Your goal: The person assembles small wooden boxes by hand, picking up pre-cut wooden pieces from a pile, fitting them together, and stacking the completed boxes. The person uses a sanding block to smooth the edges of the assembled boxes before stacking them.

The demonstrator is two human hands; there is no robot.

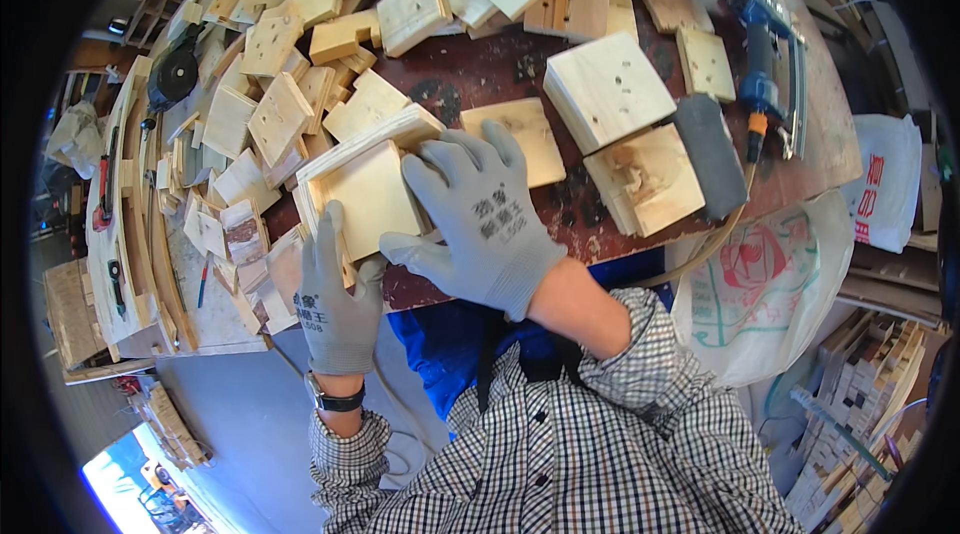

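Both my hands wear grey gloves with dark printing and hold a small pale wooden box [368, 202] at the table's front edge. My left hand [340, 309] grips its near left corner, thumb and fingers closed around the edge. On the right side, my right hand [475, 219] presses the box with its fingers along the far board and its thumb at the near side. Just beyond the right hand lies a flat square wooden board [518, 139]. The box's underside and the fingertips behind it are hidden.
Loose wooden blocks and boards [280, 119] are heaped along the left and far side. Two wooden boxes [645, 179] stand at right, beside a dark grey block [710, 156]. A blue nail gun [765, 59] with a hose lies farther right. A white plastic bag [765, 284] hangs near the right edge.
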